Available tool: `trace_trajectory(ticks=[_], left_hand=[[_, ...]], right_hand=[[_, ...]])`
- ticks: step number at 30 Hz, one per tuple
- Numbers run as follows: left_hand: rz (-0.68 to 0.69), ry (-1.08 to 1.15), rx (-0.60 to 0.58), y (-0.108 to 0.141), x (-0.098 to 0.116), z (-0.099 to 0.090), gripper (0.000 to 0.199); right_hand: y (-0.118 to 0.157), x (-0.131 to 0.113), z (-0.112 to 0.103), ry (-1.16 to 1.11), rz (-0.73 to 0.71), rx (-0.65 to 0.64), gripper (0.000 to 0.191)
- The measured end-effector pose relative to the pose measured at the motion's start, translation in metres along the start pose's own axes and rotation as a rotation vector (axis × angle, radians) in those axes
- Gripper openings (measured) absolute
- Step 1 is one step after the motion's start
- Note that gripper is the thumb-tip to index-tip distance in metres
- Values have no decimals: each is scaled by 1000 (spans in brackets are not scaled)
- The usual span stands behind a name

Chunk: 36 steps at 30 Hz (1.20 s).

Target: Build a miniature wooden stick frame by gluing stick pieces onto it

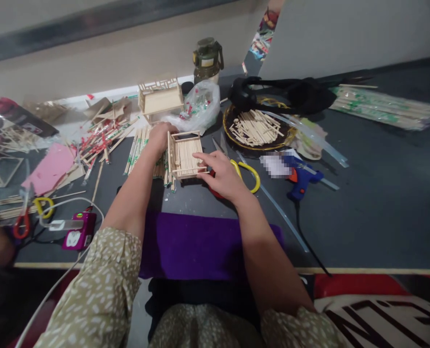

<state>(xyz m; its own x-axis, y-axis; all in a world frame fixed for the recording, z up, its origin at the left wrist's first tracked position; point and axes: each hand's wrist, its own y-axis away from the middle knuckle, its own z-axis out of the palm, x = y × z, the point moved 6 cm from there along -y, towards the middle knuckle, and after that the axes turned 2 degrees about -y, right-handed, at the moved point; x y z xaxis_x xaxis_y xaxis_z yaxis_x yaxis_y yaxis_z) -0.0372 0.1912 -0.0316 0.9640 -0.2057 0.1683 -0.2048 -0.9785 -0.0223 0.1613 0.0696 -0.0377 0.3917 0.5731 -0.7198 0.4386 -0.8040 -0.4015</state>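
Pale-wood slatted stick model [188, 157] over grey table [363, 193]. Right hand [222, 175]: thumb and fingers spread, touching its right side. Left hand [160, 137] by far-left corner; cannot tell finger pose.

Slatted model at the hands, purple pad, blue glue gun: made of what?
Slatted model: probably bare wood or bamboo, matte; pale, grainless-looking sticks.
Purple pad: likely fabric, matte; no glare.
Blue glue gun: apparently plastic, smooth; moulded-looking body.

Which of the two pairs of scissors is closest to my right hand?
The scissors partly hidden behind your right hand; the other pair lies far to the left, beside the purple plug box.
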Motion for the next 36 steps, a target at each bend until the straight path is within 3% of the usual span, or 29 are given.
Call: trace_trajectory(ticks=[4,9,13,27,32,36], left_hand=[[-48,7,32,-1,-4,8,14],[-123,26,139,1,-13,1,13],[-175,20,100,0,-19,-1,21],[-135,6,104,-18,-14,19,10],[-132,53,146,-18,-19,18,5],[-144,148,157,-13,-22,13,13]], right_hand=[[0,1,0,-24,26,7,55],[1,2,-3,-43,51,0,54],[2,2,-6,-36,59,-3,52],[2,1,-4,8,58,-27,51],[2,2,-4,8,40,-22,52],[1,1,-4,7,27,-25,50]])
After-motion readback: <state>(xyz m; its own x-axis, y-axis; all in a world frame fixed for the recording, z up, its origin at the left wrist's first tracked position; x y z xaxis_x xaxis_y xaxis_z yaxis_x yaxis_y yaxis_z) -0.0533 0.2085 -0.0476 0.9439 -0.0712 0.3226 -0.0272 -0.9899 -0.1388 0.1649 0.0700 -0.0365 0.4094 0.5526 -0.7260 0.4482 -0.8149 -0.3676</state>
